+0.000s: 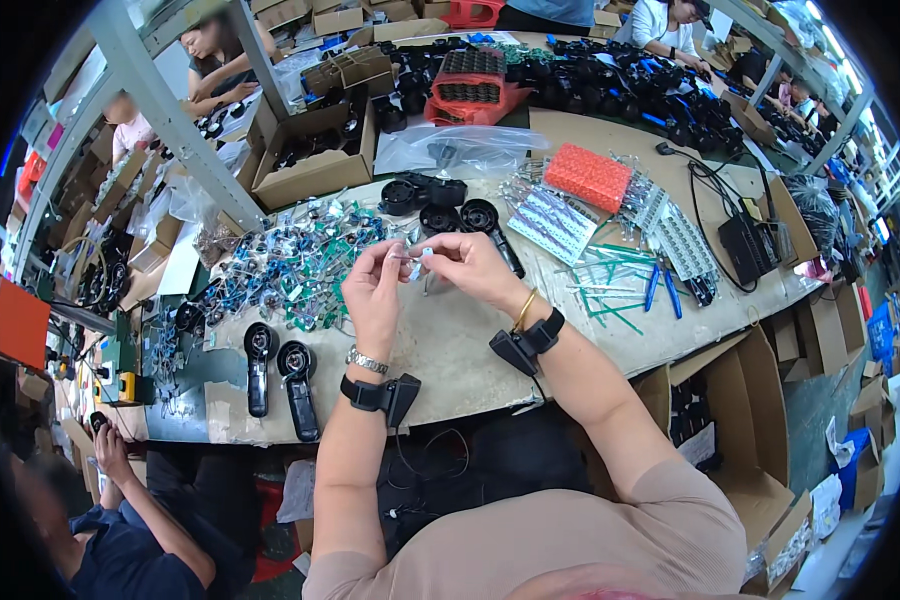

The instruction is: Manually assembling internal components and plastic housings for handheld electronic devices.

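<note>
My left hand [375, 290] and my right hand [470, 265] meet over the middle of the bench, fingertips pinched around a small whitish wired part [415, 269]. Its exact kind is too small to make out, and the fingers cover much of it. Just beyond them lie black plastic housings [478, 214] with round heads and handles. To the left of my left hand spreads a heap of small green and blue circuit boards with wires [300, 265]. Two more black housings, one [260, 368] beside another [297, 390], rest near the front edge.
At the right are a red bubble-wrapped block [587, 177], panels of boards [552, 226], green strips [610, 285], blue pen-like tools [662, 292] and a black adapter with cables [748, 245]. A cardboard box [315, 160] stands far left. Co-workers sit around; one [120, 530] is close at left.
</note>
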`<state>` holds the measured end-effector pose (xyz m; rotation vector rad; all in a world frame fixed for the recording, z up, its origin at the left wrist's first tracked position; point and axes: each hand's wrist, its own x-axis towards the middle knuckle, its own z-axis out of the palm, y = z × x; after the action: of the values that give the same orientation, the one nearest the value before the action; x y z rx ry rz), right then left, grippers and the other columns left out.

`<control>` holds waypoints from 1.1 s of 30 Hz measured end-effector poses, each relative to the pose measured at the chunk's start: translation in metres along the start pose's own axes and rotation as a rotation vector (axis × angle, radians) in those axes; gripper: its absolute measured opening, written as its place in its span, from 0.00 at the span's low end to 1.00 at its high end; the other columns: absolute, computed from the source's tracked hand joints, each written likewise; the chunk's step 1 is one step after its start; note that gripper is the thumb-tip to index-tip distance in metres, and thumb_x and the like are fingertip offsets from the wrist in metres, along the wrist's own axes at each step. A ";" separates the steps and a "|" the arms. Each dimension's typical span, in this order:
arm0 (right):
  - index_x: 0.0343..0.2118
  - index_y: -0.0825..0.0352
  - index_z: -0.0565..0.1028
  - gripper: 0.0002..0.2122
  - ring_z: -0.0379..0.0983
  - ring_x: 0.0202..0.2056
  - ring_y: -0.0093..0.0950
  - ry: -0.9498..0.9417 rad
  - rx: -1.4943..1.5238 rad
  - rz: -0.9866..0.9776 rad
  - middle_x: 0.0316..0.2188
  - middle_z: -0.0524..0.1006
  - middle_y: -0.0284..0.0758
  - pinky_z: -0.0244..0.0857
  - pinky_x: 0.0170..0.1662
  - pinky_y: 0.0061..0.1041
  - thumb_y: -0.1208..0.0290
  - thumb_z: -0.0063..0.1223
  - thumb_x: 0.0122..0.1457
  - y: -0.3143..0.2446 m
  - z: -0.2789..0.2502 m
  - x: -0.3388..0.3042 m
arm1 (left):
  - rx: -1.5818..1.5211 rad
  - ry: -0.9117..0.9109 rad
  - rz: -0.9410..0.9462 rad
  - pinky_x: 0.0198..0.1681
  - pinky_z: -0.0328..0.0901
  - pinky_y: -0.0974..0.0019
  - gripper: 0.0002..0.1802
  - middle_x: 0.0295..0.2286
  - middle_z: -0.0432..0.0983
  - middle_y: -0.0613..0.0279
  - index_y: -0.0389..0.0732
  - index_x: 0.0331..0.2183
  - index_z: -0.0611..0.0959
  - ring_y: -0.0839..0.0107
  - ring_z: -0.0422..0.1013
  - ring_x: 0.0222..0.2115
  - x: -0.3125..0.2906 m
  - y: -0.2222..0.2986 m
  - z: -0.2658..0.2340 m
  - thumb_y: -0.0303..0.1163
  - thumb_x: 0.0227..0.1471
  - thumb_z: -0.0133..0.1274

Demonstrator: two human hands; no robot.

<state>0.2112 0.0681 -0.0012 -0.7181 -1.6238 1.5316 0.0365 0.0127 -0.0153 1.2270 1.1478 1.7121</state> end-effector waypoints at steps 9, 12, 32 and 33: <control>0.49 0.66 0.78 0.11 0.72 0.30 0.10 0.121 0.031 -0.106 0.30 0.80 0.25 0.65 0.31 0.13 0.73 0.55 0.65 0.015 -0.008 0.011 | -0.033 0.102 -0.017 0.34 0.72 0.74 0.12 0.35 0.79 0.63 0.32 0.46 0.80 0.79 0.75 0.30 0.001 -0.005 0.003 0.24 0.61 0.56; 0.49 0.65 0.78 0.11 0.72 0.31 0.11 0.143 0.007 -0.081 0.32 0.81 0.25 0.65 0.32 0.13 0.73 0.55 0.65 0.010 -0.011 0.011 | -0.017 0.054 -0.015 0.35 0.72 0.75 0.12 0.34 0.79 0.63 0.32 0.46 0.79 0.79 0.76 0.31 0.006 -0.007 0.008 0.24 0.61 0.56; 0.45 0.67 0.80 0.09 0.73 0.31 0.12 0.257 -0.022 -0.134 0.32 0.80 0.26 0.67 0.35 0.13 0.75 0.56 0.64 0.017 -0.006 0.009 | 0.250 0.027 -0.024 0.29 0.70 0.75 0.07 0.26 0.81 0.66 0.34 0.34 0.84 0.80 0.75 0.24 -0.003 -0.009 -0.003 0.29 0.59 0.58; 0.45 0.67 0.80 0.09 0.73 0.31 0.12 0.261 -0.024 -0.131 0.32 0.80 0.26 0.67 0.35 0.13 0.75 0.56 0.64 0.018 -0.006 0.009 | 0.355 -0.008 0.010 0.29 0.70 0.74 0.07 0.25 0.81 0.65 0.34 0.34 0.84 0.80 0.75 0.24 -0.004 -0.011 -0.003 0.29 0.58 0.59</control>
<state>0.2090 0.0809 -0.0172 -0.7735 -1.4652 1.2705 0.0350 0.0121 -0.0273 1.4495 1.4878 1.5505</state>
